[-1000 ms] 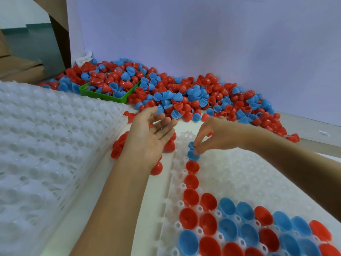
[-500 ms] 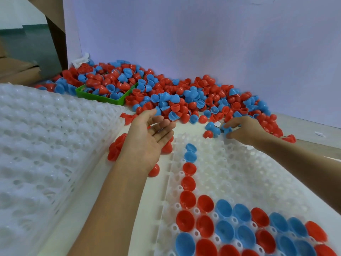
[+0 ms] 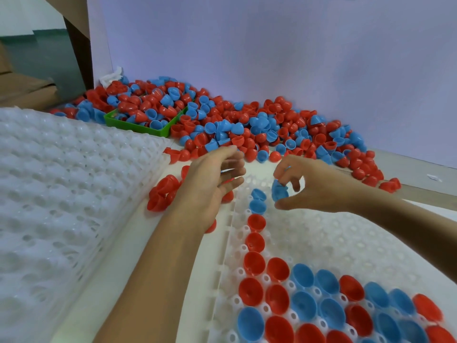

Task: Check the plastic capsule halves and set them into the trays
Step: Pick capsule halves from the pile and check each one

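A heap of red and blue capsule halves (image 3: 259,125) lies along the back wall. Below my hands is a white tray (image 3: 346,243) with halves seated open side up down its left column and near rows. My right hand (image 3: 314,186) pinches a blue capsule half (image 3: 279,190) just above the tray's far left end, beside two seated blue halves (image 3: 258,200). My left hand (image 3: 210,184) hovers left of the tray with fingers loosely spread, over a few loose red halves (image 3: 163,191); something small and red shows between its fingers, unclear.
A stack of empty white trays (image 3: 61,194) fills the left side. A green bin (image 3: 143,127) with capsule halves sits at the back left, half buried in the heap. A lilac wall (image 3: 272,45) closes the back; brown cardboard (image 3: 24,90) stands at far left.
My right hand left the tray column, reached back to the heap, and returned over the tray holding a blue half. A second blue half now sits in the column. My left hand stayed put.
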